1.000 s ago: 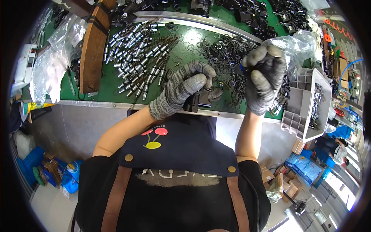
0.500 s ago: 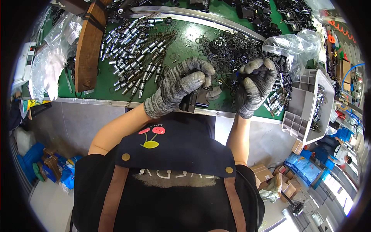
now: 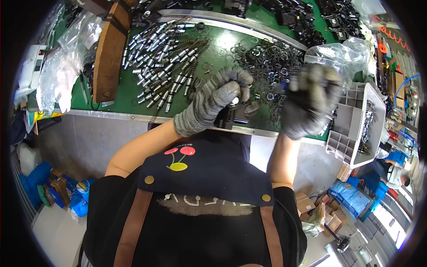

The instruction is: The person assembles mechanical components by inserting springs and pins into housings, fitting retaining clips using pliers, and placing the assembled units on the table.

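Note:
My left hand (image 3: 215, 100), in a grey knitted glove, is closed with thumb and fingertips pinched together. A small bright metal end (image 3: 234, 101) shows just under its fingertips; the rest of what they may hold is hidden. Directly below stands a black block-shaped part (image 3: 227, 118) at the table's front edge. My right hand (image 3: 311, 102), in the same kind of glove, is smeared by motion above the right side of the table, so its fingers cannot be read. Between the hands and beyond them lies a heap of small dark clip rings (image 3: 267, 58).
Many silver pins with springs (image 3: 167, 66) lie at left beside a wooden board (image 3: 106, 62). A grey compartment tray (image 3: 347, 120) holds metal parts at right. Clear plastic bags (image 3: 340, 55) sit behind it. Black parts (image 3: 293, 18) lie beyond the metal rail (image 3: 240, 20).
My right hand has moved right and is now blurred. My left hand stays pinched over the black block, and a bright metal end now shows under its fingers.

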Motion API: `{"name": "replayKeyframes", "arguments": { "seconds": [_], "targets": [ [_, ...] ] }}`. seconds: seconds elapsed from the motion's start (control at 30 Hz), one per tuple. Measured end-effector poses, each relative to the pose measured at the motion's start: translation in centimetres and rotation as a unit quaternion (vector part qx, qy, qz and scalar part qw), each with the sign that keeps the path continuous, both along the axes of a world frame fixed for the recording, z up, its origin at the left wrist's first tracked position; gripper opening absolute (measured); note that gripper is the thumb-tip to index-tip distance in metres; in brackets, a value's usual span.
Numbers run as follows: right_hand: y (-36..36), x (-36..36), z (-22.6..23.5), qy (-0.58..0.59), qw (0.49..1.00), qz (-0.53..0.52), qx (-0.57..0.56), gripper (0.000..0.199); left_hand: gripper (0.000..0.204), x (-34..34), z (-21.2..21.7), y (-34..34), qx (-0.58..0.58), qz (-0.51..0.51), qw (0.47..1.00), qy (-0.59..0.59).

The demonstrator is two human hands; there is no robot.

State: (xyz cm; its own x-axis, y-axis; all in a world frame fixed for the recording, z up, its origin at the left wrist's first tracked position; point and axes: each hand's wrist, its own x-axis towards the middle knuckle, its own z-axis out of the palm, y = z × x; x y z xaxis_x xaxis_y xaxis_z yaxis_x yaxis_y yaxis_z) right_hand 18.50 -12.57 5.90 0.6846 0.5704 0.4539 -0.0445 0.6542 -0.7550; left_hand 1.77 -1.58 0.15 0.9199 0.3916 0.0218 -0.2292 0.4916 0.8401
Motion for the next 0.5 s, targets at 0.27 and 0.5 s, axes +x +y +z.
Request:
{"name": "replayKeyframes", "arguments": {
  "seconds": [0.27, 0.5],
  "targets": [
    [2.7, -4.8, 7.3, -0.028, 0.99, 0.136, -0.025, 0.037, 0.04, 0.4, -0.1, -0.5, -0.028, 0.0, 0.998, -0.061],
    [2.9, -7.1, 8.2, -0.067, 0.987, 0.079, -0.125, 0.046, 0.045, -0.3, 1.5, 0.0, -0.083, -0.058, 0.995, -0.006]
  ]
}}
